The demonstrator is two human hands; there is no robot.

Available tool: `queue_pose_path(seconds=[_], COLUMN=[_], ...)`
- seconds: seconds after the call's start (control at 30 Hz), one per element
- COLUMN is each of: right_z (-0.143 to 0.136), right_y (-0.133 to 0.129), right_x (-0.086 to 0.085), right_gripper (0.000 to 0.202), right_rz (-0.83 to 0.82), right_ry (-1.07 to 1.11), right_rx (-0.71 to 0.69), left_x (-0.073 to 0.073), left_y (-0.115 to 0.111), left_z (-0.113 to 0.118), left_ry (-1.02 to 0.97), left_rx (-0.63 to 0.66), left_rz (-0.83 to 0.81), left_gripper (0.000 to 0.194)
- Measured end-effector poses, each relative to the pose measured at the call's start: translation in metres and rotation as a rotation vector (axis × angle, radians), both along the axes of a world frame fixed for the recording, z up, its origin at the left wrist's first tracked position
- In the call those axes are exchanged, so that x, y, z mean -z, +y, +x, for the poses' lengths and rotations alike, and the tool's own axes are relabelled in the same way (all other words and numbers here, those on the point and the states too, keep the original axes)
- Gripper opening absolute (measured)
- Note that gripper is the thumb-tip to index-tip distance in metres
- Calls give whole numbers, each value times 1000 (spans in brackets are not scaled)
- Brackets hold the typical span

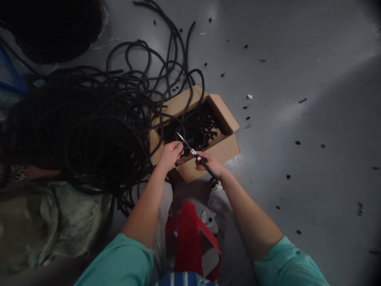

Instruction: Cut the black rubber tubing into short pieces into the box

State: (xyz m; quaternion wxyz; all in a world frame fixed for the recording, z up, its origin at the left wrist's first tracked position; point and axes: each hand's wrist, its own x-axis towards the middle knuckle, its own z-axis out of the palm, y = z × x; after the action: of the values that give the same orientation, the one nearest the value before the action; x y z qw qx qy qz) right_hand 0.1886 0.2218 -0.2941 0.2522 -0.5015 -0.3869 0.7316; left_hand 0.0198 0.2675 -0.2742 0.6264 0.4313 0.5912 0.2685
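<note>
Right hand: so the right hand has its fingers wrapped around a slim bladed tool, gripping it by the black handle. White bands where the handle meets the metal, and the blade points up and left over the box.
Left hand: the left hand is just left of the blade, fingers closed in a pinch, thumb against the index finger. Honestly can't tell what's between them, the stuff behind is all black too.
Box: plain brown cardboard box on the floor, flaps folded open, sitting a bit crooked. Both hands are over its near edge.
Inside the box: loads of short black pieces, with some bare cardboard showing toward the right end.
Tubing: huge tangle of black tubing to the left of the box, with loops running over its left and far edges and down into it.
Floor bits: small dark scraps scattered right of and beyond the box, plus one white scrap past its right flap.
Around it: dark bulky bundle top left, blue frame at the left, crumpled green fabric lower left, red seat-like thing between the person's legs.
Writing: any marking on the tool's white bands is too small to read.
</note>
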Motion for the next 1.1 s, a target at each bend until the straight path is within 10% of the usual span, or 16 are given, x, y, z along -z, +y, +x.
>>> queue_pose_path(seconds=[1.1], right_z=[-1], right_y=[-1], right_x=[-9], right_gripper=[49], right_rz=[-97], right_ry=[48], right_rx=[-19], left_x=[-5], left_y=[3], left_z=[-6], left_ry=[-510], left_rx=[-17], left_rz=[-604], left_gripper=[27])
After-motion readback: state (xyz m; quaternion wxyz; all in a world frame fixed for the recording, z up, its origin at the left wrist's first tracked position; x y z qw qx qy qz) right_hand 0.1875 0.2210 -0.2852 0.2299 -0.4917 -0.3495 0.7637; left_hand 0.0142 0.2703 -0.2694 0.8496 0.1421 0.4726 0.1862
